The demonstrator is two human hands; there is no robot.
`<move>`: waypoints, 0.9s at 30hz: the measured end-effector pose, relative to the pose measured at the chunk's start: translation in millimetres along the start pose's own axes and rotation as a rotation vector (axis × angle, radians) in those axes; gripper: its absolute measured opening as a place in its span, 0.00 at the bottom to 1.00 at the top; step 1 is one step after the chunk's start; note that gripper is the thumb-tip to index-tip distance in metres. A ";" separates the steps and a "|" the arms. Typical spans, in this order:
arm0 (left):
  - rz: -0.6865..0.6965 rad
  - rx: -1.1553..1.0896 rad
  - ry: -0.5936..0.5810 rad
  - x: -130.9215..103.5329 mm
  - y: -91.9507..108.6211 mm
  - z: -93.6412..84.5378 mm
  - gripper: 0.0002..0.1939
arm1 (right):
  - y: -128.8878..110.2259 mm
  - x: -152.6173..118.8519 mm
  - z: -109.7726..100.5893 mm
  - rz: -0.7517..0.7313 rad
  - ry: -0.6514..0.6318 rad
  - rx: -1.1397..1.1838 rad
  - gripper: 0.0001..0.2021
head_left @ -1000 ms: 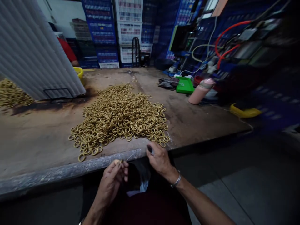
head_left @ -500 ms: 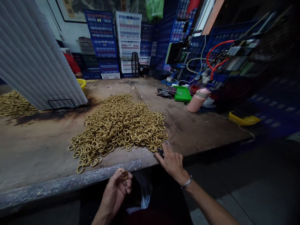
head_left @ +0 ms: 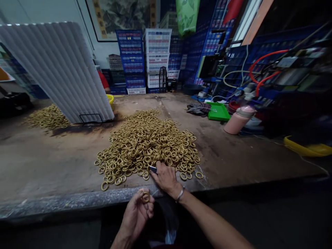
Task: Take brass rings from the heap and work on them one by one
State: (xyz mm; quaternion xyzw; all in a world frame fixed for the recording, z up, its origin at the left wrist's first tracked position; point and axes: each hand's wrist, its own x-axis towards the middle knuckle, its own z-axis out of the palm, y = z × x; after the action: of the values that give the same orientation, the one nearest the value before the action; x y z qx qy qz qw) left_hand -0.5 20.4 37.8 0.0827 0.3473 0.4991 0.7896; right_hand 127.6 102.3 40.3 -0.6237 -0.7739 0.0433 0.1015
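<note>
My left hand (head_left: pixel 137 214) is closed in front of the table edge, palm up. A brass-coloured ring (head_left: pixel 146 197) is pinched upright between its thumb and fingers. My right hand (head_left: pixel 166 178), with a metal bangle (head_left: pixel 180 194) on its wrist, lies at the front of a large pile of the same rings (head_left: pixel 147 141). From between its thumb and fingers sticks out a small flat blade-like tool (head_left: pixel 153 169), mostly hidden by the hand. Its fingertips touch the rings. A few loose rings (head_left: pixel 199 175) lie to the right of this hand.
A grey corrugated panel (head_left: pixel 70 69) leans left of the pile, with a second ring heap (head_left: pixel 49 117) behind it. On the right are a pink bottle (head_left: pixel 237 121), a green tray (head_left: pixel 219 111) and a yellow container (head_left: pixel 308 148). Blue and white crates (head_left: pixel 158 41) are stacked behind.
My right hand, with the tool, has moved left from the pile's right corner to its front middle. My left hand still holds the ring. The camera view has turned left.
</note>
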 end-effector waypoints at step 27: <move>0.239 0.228 0.144 9.3 26.2 13.5 0.14 | 0.9 23.6 -7.1 -0.054 0.000 0.631 0.06</move>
State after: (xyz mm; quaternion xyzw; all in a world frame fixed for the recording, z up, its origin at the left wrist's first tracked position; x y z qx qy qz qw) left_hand -8.8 44.0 56.0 0.1764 0.4448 0.5514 0.6834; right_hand 125.1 125.1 49.5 -0.5406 -0.7384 0.2786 0.2912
